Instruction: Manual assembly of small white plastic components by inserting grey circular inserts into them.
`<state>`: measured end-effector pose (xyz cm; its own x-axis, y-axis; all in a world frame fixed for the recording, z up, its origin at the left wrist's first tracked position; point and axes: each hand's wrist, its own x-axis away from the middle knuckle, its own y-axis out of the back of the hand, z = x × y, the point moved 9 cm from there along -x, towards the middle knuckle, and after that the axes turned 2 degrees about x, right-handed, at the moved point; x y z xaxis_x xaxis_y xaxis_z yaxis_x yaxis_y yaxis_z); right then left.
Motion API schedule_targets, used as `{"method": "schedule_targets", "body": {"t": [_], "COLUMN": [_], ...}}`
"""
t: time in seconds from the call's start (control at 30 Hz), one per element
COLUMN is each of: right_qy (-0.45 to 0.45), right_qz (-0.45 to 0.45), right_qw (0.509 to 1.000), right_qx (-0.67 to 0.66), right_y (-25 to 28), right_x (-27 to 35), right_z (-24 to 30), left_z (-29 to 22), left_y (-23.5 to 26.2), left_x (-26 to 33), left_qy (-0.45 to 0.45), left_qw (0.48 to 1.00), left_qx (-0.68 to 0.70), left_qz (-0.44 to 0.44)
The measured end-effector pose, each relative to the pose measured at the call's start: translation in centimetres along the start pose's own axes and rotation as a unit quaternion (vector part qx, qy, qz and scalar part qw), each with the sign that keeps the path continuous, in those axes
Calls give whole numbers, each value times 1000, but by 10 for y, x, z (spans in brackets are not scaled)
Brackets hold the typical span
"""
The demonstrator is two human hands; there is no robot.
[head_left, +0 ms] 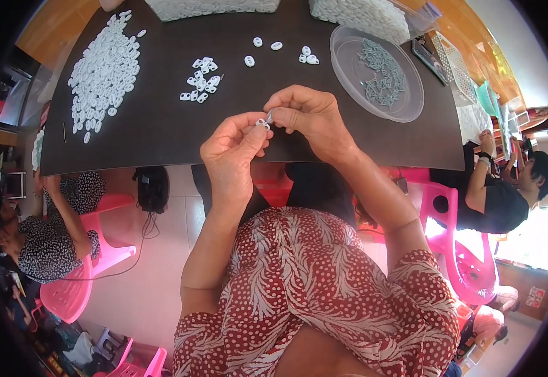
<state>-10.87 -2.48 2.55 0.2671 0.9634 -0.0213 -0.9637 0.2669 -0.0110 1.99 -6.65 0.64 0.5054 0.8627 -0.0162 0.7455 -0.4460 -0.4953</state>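
My left hand (pixel 231 151) pinches a small white plastic piece (pixel 262 123) between thumb and fingertips, above the near edge of the dark table (pixel 161 125). My right hand (pixel 308 116) meets it from the right, holding a small metal clip (pixel 269 116) against the white piece. A little group of white pieces (pixel 201 79) lies just beyond my hands. A long heap of white pieces (pixel 103 69) covers the table's left side. A clear round dish (pixel 376 74) with several grey metal clips sits at the right.
A few loose white pieces (pixel 276 45) lie at mid-table. Bags or trays of white parts (pixel 362 16) stand at the far edge. Pink plastic chairs (pixel 92 264) surround the table. One person sits at the left (pixel 48 239), another at the right (pixel 506 188).
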Motion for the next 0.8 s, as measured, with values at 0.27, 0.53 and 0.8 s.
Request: {"method": "schedule_targets", "body": {"t": [0.27,0.53,0.8], "right_qy": [-27,-28,-19], "right_qz": [-15,10,0], "right_qw": [999,999,1000], "right_qx": [-13,-29,-19], "right_y": [3,-3,-1], "right_x": [4,10,11], "right_z": [-7,1,0], "left_z": [-5,-11,-13], "left_y": [5,4,5], "left_x": [4,11,14], "left_qy": [-11,-24,-29], "left_qw": [1000,999,996], "left_qx": [-14,-38,-59], "left_qz": [-23,-27,-52]}}
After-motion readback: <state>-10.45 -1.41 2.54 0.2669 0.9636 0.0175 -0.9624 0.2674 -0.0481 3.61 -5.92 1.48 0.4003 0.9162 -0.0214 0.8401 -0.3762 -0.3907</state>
